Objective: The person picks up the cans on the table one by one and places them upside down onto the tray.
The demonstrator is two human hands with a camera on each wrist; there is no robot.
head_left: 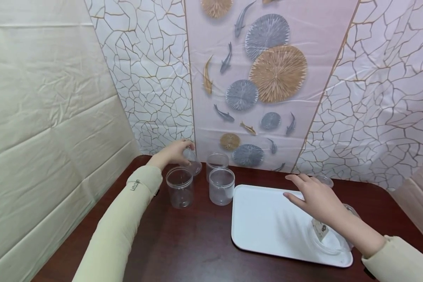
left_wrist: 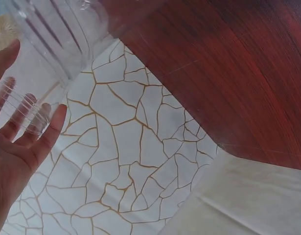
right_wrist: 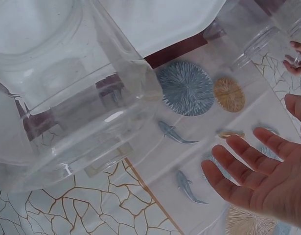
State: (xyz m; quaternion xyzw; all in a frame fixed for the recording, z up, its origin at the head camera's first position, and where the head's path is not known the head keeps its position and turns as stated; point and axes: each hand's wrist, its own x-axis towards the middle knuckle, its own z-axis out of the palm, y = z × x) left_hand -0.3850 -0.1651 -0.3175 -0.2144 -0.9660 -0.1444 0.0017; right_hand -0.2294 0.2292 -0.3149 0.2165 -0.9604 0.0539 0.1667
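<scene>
At the back left of the table, my left hand (head_left: 178, 152) holds a clear plastic lid (left_wrist: 25, 110) between its thumb and fingers. Just below that hand a clear disc (head_left: 195, 168) shows, partly covered by the fingers. Close by stand several clear round jars, one (head_left: 180, 190) under the left wrist and another (head_left: 222, 187) beside the tray. My right hand (head_left: 313, 196) hovers over the white tray (head_left: 264, 219), its fingers spread and holding nothing. Below the right wrist, a clear container (right_wrist: 81, 112) with a small printed label (head_left: 320, 230) is partly hidden by the forearm.
Behind the right hand lies another clear round piece (head_left: 323, 181) near the table's back edge. The dark red wooden table (head_left: 194, 243) meets a patterned cloth backdrop (head_left: 155, 78), and a beige cloth wall (head_left: 49, 109) borders the left side.
</scene>
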